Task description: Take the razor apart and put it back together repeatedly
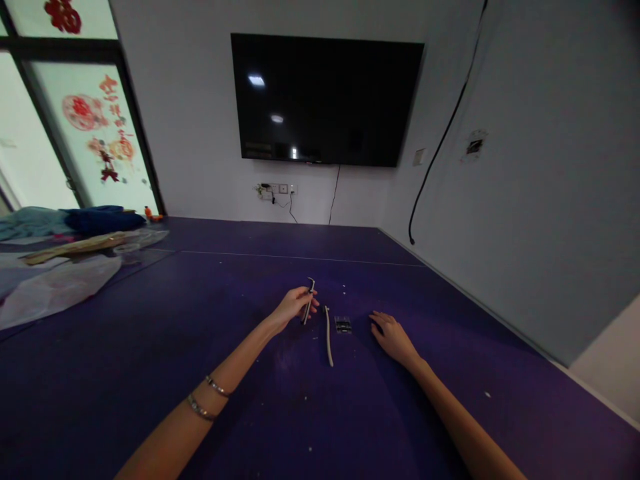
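My left hand (295, 305) is closed around a slim pale piece with dark ends (307, 307); a thin, bent dark bit sticks out above the fingers. I cannot make out its exact kind. Just right of that hand, a short off-white cable-like length (329, 340) with a dark upper end lies on the purple surface (280, 413). Beside it is a small clear pack (343, 325) with dark parts in it. My right hand (393, 337) rests on the surface to the right of the pack, apart from it, fingers stretched out and holding nothing.
Tiny white scraps (344, 289) dot the surface. Plastic sheeting (60, 290) and folded blue cloth (103, 219) lie at the left. A black cable (443, 137) hangs down the right wall. A television (327, 100) is mounted on the far wall above sockets (283, 189).
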`<state>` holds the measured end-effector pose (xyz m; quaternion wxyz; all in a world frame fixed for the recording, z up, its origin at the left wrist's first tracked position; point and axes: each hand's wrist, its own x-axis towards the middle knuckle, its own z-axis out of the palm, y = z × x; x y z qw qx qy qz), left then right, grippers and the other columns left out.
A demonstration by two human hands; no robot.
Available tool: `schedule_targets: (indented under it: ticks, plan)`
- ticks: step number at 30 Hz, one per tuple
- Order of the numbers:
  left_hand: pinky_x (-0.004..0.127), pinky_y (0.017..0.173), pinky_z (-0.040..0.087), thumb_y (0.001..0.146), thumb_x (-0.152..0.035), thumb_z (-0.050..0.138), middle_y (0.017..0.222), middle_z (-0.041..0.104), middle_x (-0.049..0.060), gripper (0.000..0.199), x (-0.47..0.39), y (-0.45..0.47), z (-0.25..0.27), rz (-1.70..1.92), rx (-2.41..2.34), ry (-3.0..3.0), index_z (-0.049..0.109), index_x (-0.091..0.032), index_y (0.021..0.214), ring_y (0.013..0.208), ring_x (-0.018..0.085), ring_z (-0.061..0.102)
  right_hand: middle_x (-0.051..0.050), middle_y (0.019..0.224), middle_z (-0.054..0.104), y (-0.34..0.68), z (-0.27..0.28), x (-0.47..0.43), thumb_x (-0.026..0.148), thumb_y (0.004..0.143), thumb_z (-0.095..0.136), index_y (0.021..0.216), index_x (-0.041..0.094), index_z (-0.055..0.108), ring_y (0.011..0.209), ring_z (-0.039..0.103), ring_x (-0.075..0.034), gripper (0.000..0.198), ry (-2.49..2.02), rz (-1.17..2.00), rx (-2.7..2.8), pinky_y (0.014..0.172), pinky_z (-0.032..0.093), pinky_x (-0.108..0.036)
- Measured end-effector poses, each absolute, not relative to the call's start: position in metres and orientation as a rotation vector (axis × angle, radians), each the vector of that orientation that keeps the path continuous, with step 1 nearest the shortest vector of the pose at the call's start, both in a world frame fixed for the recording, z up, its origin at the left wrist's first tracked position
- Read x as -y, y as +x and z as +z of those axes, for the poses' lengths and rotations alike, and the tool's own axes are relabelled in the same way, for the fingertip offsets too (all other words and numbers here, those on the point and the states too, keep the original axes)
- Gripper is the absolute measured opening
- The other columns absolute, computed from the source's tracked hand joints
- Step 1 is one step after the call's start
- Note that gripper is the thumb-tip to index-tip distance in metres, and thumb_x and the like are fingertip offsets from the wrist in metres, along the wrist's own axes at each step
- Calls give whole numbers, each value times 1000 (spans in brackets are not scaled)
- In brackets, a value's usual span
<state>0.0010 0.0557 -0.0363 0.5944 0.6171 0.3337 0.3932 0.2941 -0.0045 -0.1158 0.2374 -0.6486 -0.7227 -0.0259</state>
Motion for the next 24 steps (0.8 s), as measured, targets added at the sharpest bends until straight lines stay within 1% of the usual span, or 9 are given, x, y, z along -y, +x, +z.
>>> schedule_targets:
  ticks: [5,8,9,11,13,16,18,21,24]
  plan:
    - [23,51,47,77,-24,57,83,65,9,23,-45,-3,-28,945,-804,1500,53,-13,97,65,15,64,-14,118,58,294,-108,5,35,86,38,111,14,61,112,50,-24,39,-1661,-28,1884,96,37,-39]
    - [22,49,46,76,-22,58,81,65,9,22,-42,-6,-25,964,-845,1524,54,-12,95,65,16,64,-11,108,63,278,-88,10,35,86,40,99,16,64,104,55,-22,35,-1623,-91,1830,92,39,-36]
    - [22,49,45,75,-22,58,80,66,9,22,-41,-8,-24,972,-853,1526,54,-12,94,64,16,65,-10,101,65,269,-80,13,36,85,41,94,17,66,99,58,-22,32,-1643,-90,1837,87,41,-34]
    - [22,50,45,74,-22,59,79,66,8,22,-41,-9,-23,988,-862,1519,55,-13,93,64,16,65,-6,85,68,248,-65,20,39,84,42,86,20,66,80,63,-19,31,-1757,8,1849,70,45,-29]
    - [22,50,45,73,-22,60,78,66,8,22,-41,-9,-22,998,-863,1513,55,-13,92,63,16,65,-4,75,68,224,-55,25,44,82,44,78,21,67,69,63,-18,32,-1859,128,1947,60,43,-25]
    - [22,51,45,73,-21,60,77,67,8,21,-41,-8,-22,995,-862,1520,55,-12,92,63,16,65,-5,73,69,192,-52,31,45,80,47,72,21,68,71,65,-20,33,-1900,218,2123,59,42,-25]
    - [22,51,45,74,-21,59,78,67,9,21,-40,-7,-21,997,-861,1535,56,-12,93,64,16,65,-7,75,69,176,-54,32,45,82,44,73,20,68,73,66,-21,36,-1922,228,2163,60,43,-26]
    - [21,50,44,73,-21,60,77,67,9,22,-38,-6,-21,1006,-851,1556,56,-12,92,63,16,65,-12,82,69,161,-58,32,43,84,40,79,16,68,78,66,-25,40,-2008,102,2136,64,46,-30]
    - [22,51,44,71,-22,62,76,67,8,23,-37,-4,-21,1004,-835,1553,56,-12,90,63,16,65,-16,87,68,151,-59,31,37,85,40,84,12,68,82,65,-28,38,-2082,-18,2133,68,48,-35]
